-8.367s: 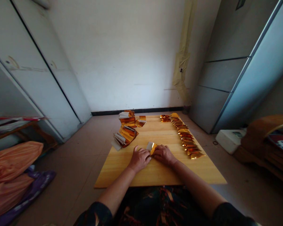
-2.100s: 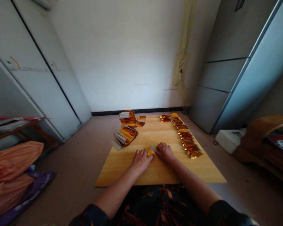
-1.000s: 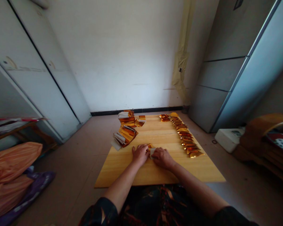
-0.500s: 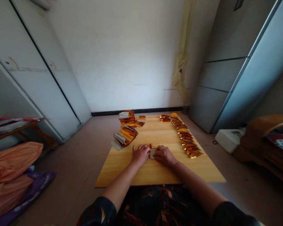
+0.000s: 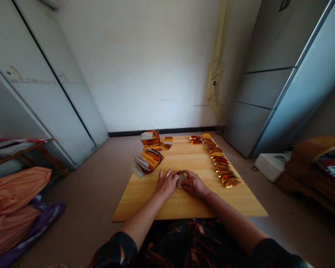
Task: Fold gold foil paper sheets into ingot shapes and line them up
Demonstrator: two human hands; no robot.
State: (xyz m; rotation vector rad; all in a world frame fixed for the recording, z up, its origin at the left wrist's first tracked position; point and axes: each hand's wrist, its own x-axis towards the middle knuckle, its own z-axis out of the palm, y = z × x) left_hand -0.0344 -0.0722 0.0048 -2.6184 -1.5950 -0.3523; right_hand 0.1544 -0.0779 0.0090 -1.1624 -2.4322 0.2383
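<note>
Between my hands, on the wooden board (image 5: 184, 206), lies a small sheet of foil paper (image 5: 180, 180) with its dull greyish back facing up. My left hand (image 5: 167, 182) grips its left edge with bent fingers. From the right side, my right hand (image 5: 194, 183) pinches the opposite edge, index finger reaching toward the top. Beyond my left hand are bundles of gold foil paper (image 5: 153, 158) with pale backs. A long row of folded gold foil pieces (image 5: 221, 162) runs along the board's right side. The undersides of my fingers are hidden.
Another foil bundle (image 5: 150, 143) and a loose foil sheet (image 5: 169, 139) lie at the board's far left. A grey cabinet (image 5: 257, 111) stands right, near a white foam box (image 5: 269, 165) and wooden furniture (image 5: 304, 175). Orange bags (image 5: 13, 193) lie on the floor at left.
The gold fold at the top of the sheet has gone from view, and the grey back now reaches higher. My right index finger has moved up toward the sheet's far end.
</note>
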